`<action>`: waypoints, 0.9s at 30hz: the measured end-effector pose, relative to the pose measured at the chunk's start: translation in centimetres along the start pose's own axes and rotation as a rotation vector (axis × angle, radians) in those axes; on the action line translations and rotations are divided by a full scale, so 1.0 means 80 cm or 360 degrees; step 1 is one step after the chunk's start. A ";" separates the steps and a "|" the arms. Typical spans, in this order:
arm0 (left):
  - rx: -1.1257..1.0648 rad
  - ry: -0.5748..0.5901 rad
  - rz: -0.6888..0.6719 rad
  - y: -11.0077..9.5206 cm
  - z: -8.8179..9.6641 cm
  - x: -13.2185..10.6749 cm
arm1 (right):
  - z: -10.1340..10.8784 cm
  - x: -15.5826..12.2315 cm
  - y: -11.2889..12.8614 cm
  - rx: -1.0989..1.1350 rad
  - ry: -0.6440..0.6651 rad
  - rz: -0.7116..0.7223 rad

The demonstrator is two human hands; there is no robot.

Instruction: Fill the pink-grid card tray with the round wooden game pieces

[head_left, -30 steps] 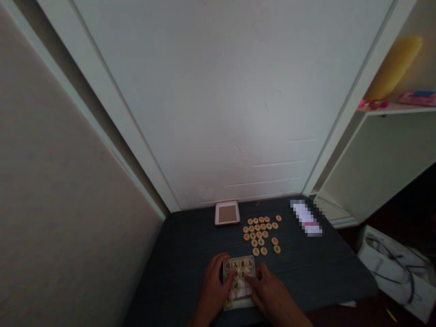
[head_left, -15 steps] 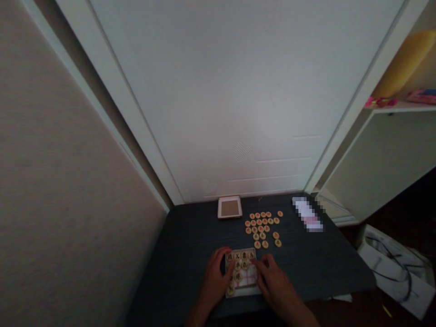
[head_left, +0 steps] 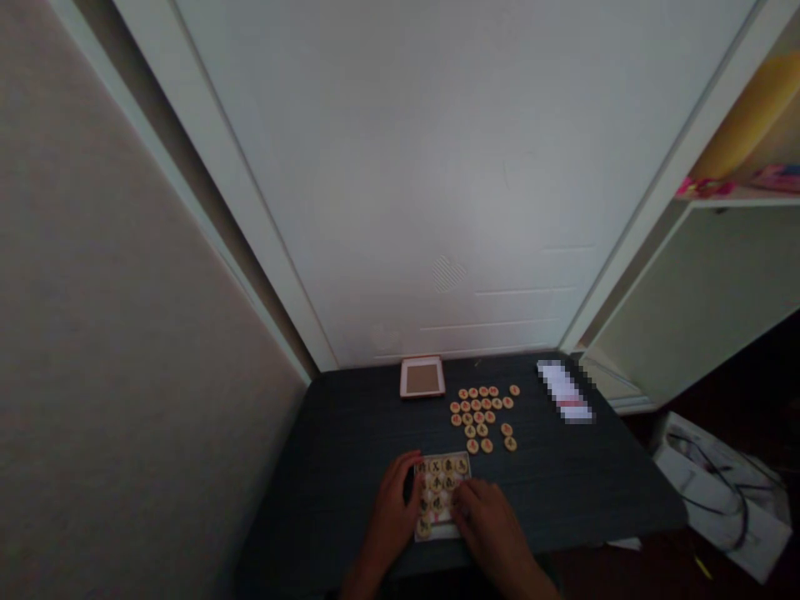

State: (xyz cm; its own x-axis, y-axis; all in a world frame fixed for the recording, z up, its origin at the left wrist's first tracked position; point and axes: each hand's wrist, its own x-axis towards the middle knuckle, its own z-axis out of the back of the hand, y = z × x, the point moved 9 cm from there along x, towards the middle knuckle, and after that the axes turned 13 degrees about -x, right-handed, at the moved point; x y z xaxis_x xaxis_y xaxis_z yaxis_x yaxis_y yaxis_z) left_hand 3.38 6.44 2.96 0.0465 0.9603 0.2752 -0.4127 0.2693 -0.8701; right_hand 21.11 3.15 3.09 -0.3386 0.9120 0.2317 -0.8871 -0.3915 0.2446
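Note:
A small square box (head_left: pixel 441 468) holding several round wooden game pieces lies near the front edge of a dark table (head_left: pixel 350 450). My left hand (head_left: pixel 395 508) rests against the box's left side, fingers curled on its rim. My right hand (head_left: pixel 491 521) lies over the box's lower right part, fingers bent onto the pieces; whether it pinches one is hidden. A loose cluster of several round wooden pieces (head_left: pixel 481 415) with red marks lies on the table beyond the box.
A square pink-rimmed lid (head_left: pixel 422 377) lies at the table's back by a white door. A blurred white object (head_left: pixel 565 392) is at the back right. A white shelf unit stands right, with a white bag (head_left: pixel 718 492) on the floor.
My right hand has slid left over the box's lower right part. My left hand stays on the left rim. The view has shifted slightly.

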 end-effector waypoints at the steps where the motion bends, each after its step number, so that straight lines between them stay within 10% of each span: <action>1: -0.0002 0.0015 0.0003 0.002 -0.001 0.000 | -0.001 0.000 -0.001 0.0004 0.0003 -0.0010; 27: 0.0026 -0.0028 -0.0011 0.003 0.000 0.001 | 0.029 -0.006 -0.031 0.0490 -0.0115 -0.0198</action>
State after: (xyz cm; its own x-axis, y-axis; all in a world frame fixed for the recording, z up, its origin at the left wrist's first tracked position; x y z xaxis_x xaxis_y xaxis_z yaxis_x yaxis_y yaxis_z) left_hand 3.33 6.55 2.77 0.0333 0.9569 0.2884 -0.4270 0.2745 -0.8616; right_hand 24.19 3.43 4.54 -0.2008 0.9483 0.2457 -0.7801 -0.3065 0.5455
